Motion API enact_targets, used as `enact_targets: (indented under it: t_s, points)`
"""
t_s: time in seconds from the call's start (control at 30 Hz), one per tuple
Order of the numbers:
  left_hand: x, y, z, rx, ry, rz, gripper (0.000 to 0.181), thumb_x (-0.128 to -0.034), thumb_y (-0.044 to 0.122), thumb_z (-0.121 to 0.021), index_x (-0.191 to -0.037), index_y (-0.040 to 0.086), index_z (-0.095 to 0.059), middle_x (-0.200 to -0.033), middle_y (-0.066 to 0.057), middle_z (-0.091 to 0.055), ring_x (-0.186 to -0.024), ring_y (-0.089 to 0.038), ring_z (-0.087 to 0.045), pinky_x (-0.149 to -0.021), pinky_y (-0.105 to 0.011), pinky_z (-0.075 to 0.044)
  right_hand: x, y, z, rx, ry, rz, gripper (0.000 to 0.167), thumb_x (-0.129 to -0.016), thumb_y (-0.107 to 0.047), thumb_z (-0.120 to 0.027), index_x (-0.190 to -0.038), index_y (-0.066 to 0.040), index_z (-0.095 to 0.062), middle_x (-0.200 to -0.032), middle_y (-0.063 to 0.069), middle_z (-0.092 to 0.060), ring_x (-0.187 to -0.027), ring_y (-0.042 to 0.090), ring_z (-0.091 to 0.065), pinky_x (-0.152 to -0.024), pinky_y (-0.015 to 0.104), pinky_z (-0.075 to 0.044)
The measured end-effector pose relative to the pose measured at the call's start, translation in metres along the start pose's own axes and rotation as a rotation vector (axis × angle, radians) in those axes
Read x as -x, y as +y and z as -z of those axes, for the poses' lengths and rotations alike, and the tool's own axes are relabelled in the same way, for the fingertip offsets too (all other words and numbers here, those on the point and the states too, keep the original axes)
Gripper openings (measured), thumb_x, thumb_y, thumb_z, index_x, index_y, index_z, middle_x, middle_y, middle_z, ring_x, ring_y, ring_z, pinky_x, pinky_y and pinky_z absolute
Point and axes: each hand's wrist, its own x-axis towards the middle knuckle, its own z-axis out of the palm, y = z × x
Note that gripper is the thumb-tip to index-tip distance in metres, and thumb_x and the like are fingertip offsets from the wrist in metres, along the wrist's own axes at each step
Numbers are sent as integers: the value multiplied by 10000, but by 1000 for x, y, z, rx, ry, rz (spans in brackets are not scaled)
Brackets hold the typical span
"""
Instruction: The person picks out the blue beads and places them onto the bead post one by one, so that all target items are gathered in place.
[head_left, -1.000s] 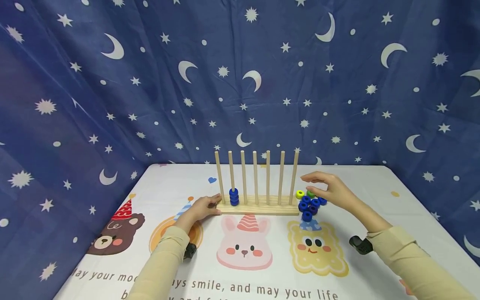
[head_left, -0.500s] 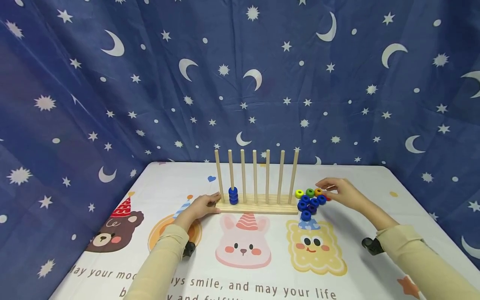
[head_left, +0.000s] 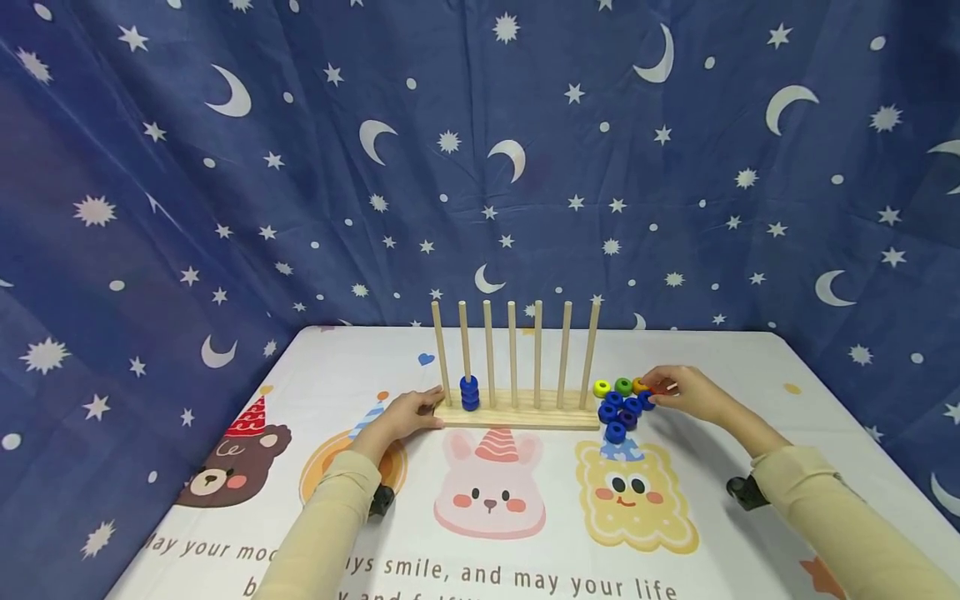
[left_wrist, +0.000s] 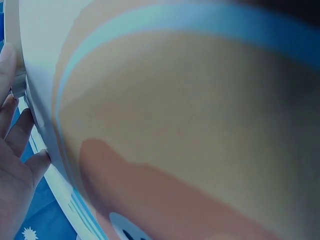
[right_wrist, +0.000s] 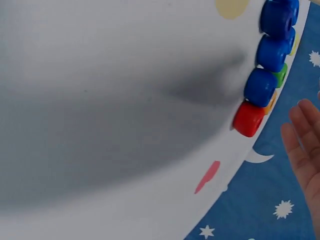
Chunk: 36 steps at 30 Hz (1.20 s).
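Wooden rack (head_left: 517, 420) mid-frame: three blue rings (head_left: 469, 394) up on second peg from left, other six bare | left hand (head_left: 403, 414) pinching its left end | right hand (head_left: 693, 393), right of centre, fingers extended near red ring (right_wrist: 248, 119), no grip visible | loose rings (head_left: 633, 408) alongside, seemingly left to go!

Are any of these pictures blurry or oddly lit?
Head view: bright, with the wooden rack and beads fairly clear; left wrist view: soft and bluish, darkening toward the right edge, the left hand cut off by the frame; right wrist view: dim, a broad, soft-edged shadow lying across the white tablecloth.
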Motion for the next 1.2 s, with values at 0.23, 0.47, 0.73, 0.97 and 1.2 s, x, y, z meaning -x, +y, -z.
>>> enact_targets:
  t_s: [0.23, 0.47, 0.73, 0.97, 1.2]
  points:
    - [-1, -2, -1, -9, 11, -27, 591, -836, 183, -696, -1335, -48, -479, -1438, -206, -405, -1325, -429, -369, -1099, -510, -318, -1, 4, -7, 19, -41, -90, 200, -818, 10, -654, -997, 97, -641, -916, 202, -673, -791, 239, -635, -718, 389, -571]
    - [0, -3, -1, 1, 7, -12, 585, -844, 180, -688, -1343, -39, -474, -1450, -193, -396, -1333, -420, -365, -1102, -507, -317, -5, 4, -10, 76, -61, -118, 201, -808, 15, -659, -990, 100, -644, -915, 197, -672, -778, 222, -617, -728, 409, -568]
    - [0, 0, -1, 3, -3, -8, 576, -848, 179, -682, -1336, -47, -477, -1453, -190, -392, -1346, -417, -344, -1113, -509, -298, -3, 6, -11, 88, -56, -106, 211, -785, 30, -661, -978, 114, -646, -954, 240, -668, -780, 233, -616, -706, 408, -564]
    - [-1, 0, 0, 4, -2, -4, 579, -844, 178, -684, -1335, -49, -478, -1455, -192, -390, -1350, -413, -342, -1116, -502, -297, -1, 12, -11, 53, -70, -112, 209, -753, -17, -718, -921, 79, -638, -841, 152, -654, -716, 160, -567, -636, 285, -518]
    - [-1, 0, 0, -8, -5, -7, 580, -841, 188, -688, -1332, -45, -485, -1450, -193, -396, -1341, -416, -354, -1108, -507, -308, 3, 18, -15, 42, -86, -102, 278, -743, -28, -742, -974, 89, -640, -831, 119, -665, -716, 146, -594, -662, 310, -546]
